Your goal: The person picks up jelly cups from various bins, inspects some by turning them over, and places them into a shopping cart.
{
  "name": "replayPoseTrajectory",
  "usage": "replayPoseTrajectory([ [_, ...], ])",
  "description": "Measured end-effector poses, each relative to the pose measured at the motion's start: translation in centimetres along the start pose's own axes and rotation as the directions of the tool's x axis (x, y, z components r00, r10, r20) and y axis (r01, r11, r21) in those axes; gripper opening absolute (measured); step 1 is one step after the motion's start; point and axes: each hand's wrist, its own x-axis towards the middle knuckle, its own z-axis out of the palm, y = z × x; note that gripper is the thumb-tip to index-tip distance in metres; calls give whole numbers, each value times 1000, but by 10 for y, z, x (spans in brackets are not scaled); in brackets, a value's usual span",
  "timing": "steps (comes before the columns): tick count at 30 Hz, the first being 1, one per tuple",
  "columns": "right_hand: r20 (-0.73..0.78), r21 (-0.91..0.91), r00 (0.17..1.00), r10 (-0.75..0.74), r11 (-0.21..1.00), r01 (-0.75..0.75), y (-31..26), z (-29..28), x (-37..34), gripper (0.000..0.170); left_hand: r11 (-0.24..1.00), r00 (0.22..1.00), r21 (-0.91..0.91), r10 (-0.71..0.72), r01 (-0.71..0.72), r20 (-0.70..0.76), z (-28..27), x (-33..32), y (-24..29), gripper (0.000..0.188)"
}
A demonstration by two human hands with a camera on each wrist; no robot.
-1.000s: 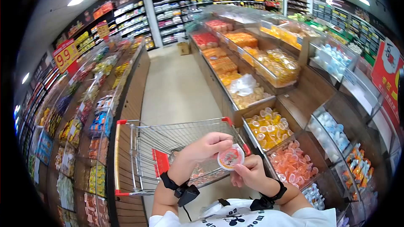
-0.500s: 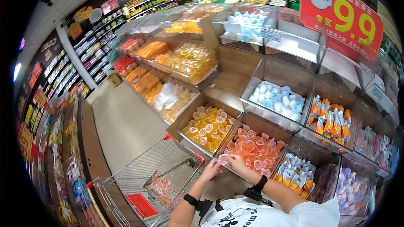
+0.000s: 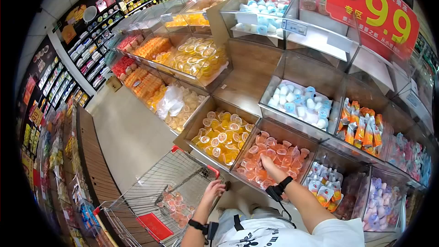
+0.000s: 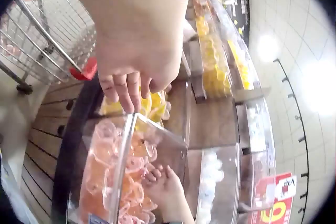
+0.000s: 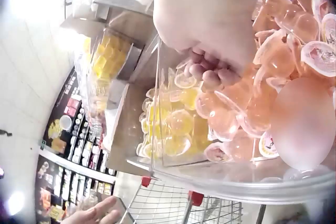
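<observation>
Over the open bin of pink-orange jelly cups (image 3: 292,155), my right hand (image 3: 273,170) reaches in from the front, palm down. Its fingers (image 5: 210,74) bend loosely among the cups in the right wrist view, thumb spread apart; no cup is visibly gripped, though the contact is partly hidden. My left hand (image 3: 213,193) hangs empty beside the cart's red corner (image 3: 213,171), fingers loosely bent. Close up, the left hand (image 4: 136,56) appears in front of the bin's clear edge. More pink-orange cups (image 3: 176,206) lie in the shopping cart (image 3: 151,178).
Yellow jelly cups (image 3: 222,137) fill the neighbouring bin on the left. White and blue cups (image 3: 302,103) lie behind, with orange pouches (image 3: 363,126) to their right. A red price sign (image 3: 377,13) stands at upper right. An aisle floor (image 3: 121,128) runs along the left.
The cup held between my hands earlier is no longer seen in them. My right hand has moved forward over the pink-orange cups; my left has drawn back toward the cart. The view has turned right.
</observation>
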Motion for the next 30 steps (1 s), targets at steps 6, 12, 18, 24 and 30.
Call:
replayPoseTrajectory([
  [6, 139, -261, 964, -226, 931, 256, 14, 89, -26, 28, 990, 922, -133, -99, 52, -375, -148, -40, -64, 26],
  [12, 370, -585, 924, 99, 797, 149, 48, 199, -59, 26, 968, 825, -236, -200, 84, -528, -288, -62, -171, 19],
  [18, 465, -764, 759, 455, 640, 84, 120, 302, -35, 23, 865, 779, 311, -134, 394, -613, -383, -34, -331, 27],
  [24, 496, -866, 760, 420, 305, 397, 254, 341, 37, 28, 883, 899, 297, -250, 364, -360, -366, -15, -273, 26],
  [30, 328, -920, 701, 633, 46, 388, 335, 368, 71, 27, 858, 847, 260, -306, 444, -436, -394, 20, -312, 30],
])
